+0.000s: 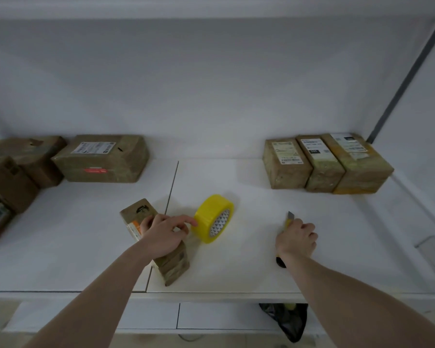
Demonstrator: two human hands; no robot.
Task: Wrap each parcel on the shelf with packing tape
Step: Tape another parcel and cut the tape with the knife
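A long brown parcel [172,264] lies near the front of the white shelf [236,272]. My left hand [162,234] rests on top of it, fingers curled over its upper face, the index finger reaching toward the yellow tape roll [212,218]. The roll stands on its edge just right of the parcel, and a strip of tape seems to run from it to the parcel. My right hand [296,238] grips a yellow utility knife [289,218] with its blade out, pointing away from me, low over the shelf.
Three taped parcels [324,162] stand in a row at the back right. A larger labelled box [103,159] and several brown boxes [18,172] sit at the back left. A black bag [286,320] hangs below the shelf's front edge.
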